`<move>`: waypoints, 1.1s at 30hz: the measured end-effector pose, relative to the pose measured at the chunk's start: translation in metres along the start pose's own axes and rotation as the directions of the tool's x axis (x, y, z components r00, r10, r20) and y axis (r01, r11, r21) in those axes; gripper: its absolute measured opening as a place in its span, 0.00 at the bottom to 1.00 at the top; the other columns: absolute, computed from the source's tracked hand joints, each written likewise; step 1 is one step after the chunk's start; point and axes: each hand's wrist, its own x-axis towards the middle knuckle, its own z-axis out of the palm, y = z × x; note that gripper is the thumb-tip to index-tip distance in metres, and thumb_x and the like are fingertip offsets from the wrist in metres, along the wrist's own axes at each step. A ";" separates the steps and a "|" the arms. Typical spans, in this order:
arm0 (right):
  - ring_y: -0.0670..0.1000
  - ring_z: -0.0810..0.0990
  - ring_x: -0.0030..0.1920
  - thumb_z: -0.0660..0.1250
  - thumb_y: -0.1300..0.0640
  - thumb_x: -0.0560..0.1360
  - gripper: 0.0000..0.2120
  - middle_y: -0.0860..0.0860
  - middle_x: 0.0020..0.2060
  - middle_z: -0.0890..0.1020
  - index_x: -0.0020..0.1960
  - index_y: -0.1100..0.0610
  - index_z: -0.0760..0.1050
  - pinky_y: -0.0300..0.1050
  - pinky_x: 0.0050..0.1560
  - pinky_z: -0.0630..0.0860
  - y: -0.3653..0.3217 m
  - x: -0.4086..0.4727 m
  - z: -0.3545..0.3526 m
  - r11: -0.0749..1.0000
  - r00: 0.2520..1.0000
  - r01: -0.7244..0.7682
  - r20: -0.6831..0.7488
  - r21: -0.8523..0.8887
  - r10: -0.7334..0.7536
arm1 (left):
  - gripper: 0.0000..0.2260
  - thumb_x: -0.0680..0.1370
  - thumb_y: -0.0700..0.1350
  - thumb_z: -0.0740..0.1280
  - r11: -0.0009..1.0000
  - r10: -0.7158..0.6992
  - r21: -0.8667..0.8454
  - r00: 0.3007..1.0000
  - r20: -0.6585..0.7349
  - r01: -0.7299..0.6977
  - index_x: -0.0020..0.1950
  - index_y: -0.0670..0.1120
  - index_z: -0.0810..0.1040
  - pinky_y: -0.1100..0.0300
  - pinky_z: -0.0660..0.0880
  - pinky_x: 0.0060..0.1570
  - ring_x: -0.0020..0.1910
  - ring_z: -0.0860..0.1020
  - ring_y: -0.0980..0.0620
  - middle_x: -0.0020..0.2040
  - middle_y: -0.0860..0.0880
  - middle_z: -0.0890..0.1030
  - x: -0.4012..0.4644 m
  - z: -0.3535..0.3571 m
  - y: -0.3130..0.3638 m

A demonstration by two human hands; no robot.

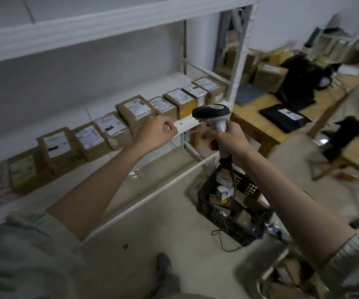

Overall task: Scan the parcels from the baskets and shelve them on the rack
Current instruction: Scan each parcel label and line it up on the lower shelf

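A white metal rack (187, 124) fills the left and centre. Several brown cardboard parcels (135, 111) with white labels stand in a row on its middle shelf. My left hand (158, 132) hovers in front of that shelf's edge with its fingers curled, holding nothing I can see. My right hand (231, 139) grips the handle of a grey and black barcode scanner (212, 113), whose head points left toward the parcels. Its cable hangs down toward a black plastic basket (221, 214) on the floor, which holds a few small boxes.
Wooden tables (260, 128) at the right carry a black mailer bag (285, 117), brown boxes (271, 76) and dark bags. A second rack upright (239, 61) stands beside them. Bare concrete floor lies below, with my shoe (163, 264) at the bottom.
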 end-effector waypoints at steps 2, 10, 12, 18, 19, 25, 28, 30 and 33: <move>0.51 0.80 0.35 0.71 0.65 0.74 0.14 0.57 0.46 0.85 0.58 0.58 0.77 0.47 0.37 0.80 0.018 0.007 -0.029 0.999 0.996 -0.048 -0.070 -0.012 0.047 | 0.06 0.75 0.50 0.67 1.000 0.009 -0.001 0.996 0.087 -0.009 0.41 0.52 0.81 0.49 0.81 0.44 0.37 0.81 0.51 0.38 0.52 0.83 0.016 0.027 0.014; 0.50 0.80 0.39 0.70 0.65 0.76 0.17 0.56 0.48 0.82 0.63 0.56 0.73 0.41 0.35 0.78 0.072 0.052 -0.114 0.976 0.945 -0.216 -0.247 0.013 0.212 | 0.05 0.77 0.51 0.69 0.998 0.064 -0.029 0.929 0.363 -0.058 0.46 0.50 0.82 0.54 0.78 0.49 0.45 0.80 0.52 0.42 0.53 0.82 0.112 0.143 0.043; 0.52 0.80 0.41 0.69 0.66 0.76 0.18 0.55 0.45 0.81 0.63 0.57 0.72 0.45 0.40 0.78 0.087 0.070 -0.130 0.964 0.919 -0.263 -0.297 0.031 0.260 | 0.06 0.78 0.50 0.69 0.997 0.078 -0.027 0.904 0.420 -0.074 0.47 0.48 0.82 0.56 0.77 0.49 0.46 0.80 0.52 0.42 0.52 0.81 0.138 0.171 0.046; 0.52 0.79 0.36 0.70 0.66 0.74 0.14 0.59 0.45 0.82 0.58 0.57 0.75 0.45 0.36 0.77 0.142 0.109 -0.168 0.915 0.831 -0.397 -0.394 0.073 0.392 | 0.05 0.77 0.48 0.71 0.997 0.071 -0.014 0.824 0.561 -0.077 0.44 0.48 0.82 0.60 0.71 0.39 0.40 0.79 0.55 0.37 0.54 0.79 0.191 0.254 0.046; 0.52 0.79 0.36 0.70 0.66 0.74 0.14 0.59 0.45 0.82 0.57 0.56 0.75 0.46 0.36 0.77 0.153 0.113 -0.171 0.905 0.816 -0.420 -0.406 0.074 0.412 | 0.05 0.77 0.47 0.71 0.997 0.068 -0.013 0.807 0.586 -0.075 0.45 0.46 0.82 0.60 0.70 0.39 0.40 0.78 0.54 0.36 0.54 0.79 0.196 0.268 0.045; 0.58 0.83 0.45 0.71 0.62 0.75 0.12 0.59 0.48 0.83 0.57 0.56 0.75 0.52 0.44 0.83 0.229 0.127 -0.187 0.843 0.740 -0.523 -0.426 0.121 0.520 | 0.04 0.79 0.44 0.70 0.999 0.030 0.006 0.685 0.728 -0.050 0.44 0.47 0.80 0.65 0.70 0.36 0.41 0.78 0.53 0.35 0.55 0.78 0.214 0.347 0.034; 0.53 0.80 0.39 0.70 0.64 0.75 0.13 0.59 0.46 0.82 0.59 0.60 0.75 0.49 0.41 0.80 0.269 0.136 -0.195 0.817 0.710 -0.555 -0.421 0.157 0.564 | 0.05 0.79 0.43 0.68 1.000 0.000 0.018 0.649 0.760 -0.022 0.47 0.42 0.81 0.72 0.64 0.29 0.35 0.74 0.59 0.34 0.54 0.77 0.214 0.389 0.024; 0.52 0.80 0.38 0.70 0.65 0.75 0.13 0.58 0.45 0.81 0.59 0.61 0.75 0.51 0.43 0.81 0.298 0.144 -0.201 0.793 0.686 -0.578 -0.412 0.191 0.600 | 0.08 0.79 0.44 0.68 0.999 -0.029 0.033 0.621 0.783 0.005 0.49 0.40 0.82 0.69 0.67 0.33 0.40 0.78 0.55 0.39 0.49 0.81 0.213 0.419 0.017; 0.49 0.79 0.36 0.69 0.67 0.75 0.12 0.52 0.42 0.80 0.57 0.58 0.74 0.43 0.37 0.79 0.352 0.157 -0.209 0.756 0.648 -0.607 -0.398 0.245 0.649 | 0.06 0.79 0.46 0.68 0.995 -0.101 0.076 0.561 0.822 0.067 0.44 0.46 0.82 0.58 0.75 0.50 0.50 0.81 0.48 0.44 0.48 0.83 0.209 0.472 0.000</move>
